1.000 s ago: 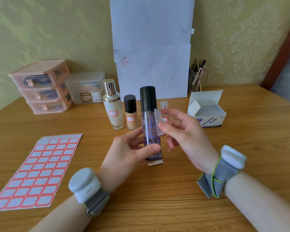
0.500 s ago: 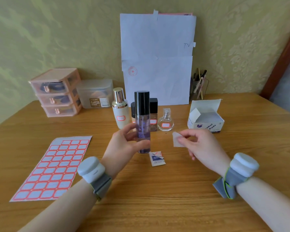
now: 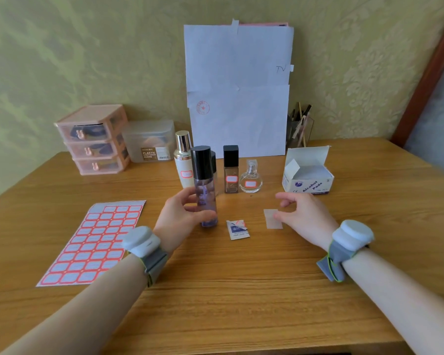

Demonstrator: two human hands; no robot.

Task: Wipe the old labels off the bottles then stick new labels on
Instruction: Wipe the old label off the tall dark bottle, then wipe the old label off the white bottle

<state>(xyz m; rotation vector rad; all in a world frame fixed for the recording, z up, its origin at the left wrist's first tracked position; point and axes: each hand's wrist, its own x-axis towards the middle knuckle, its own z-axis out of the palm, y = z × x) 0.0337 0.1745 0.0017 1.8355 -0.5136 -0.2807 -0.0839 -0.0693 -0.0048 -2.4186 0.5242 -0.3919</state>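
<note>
Purple bottle (image 3: 205, 193) is upright in my left hand (image 3: 182, 216), thumb and fingers curled round its lower body, just in front of the other bottles; I cannot tell whether its base touches the table (image 3: 241, 290). Side facing me shows no label, so I judge the wiping is done. Right hand (image 3: 303, 213), well apart from the left, is slack and spread, thumb tip touching the used wipe (image 3: 273, 219), which lies flat on the wood. I judge it is parked there to free the fingers. Torn sachet (image 3: 237, 229) lies between bottle and wipe. Label sheet (image 3: 95, 239) lies flat beside my left wrist, within reach for peeling. Alcohol pads box (image 3: 308, 172) stands open beyond the right hand.
</note>
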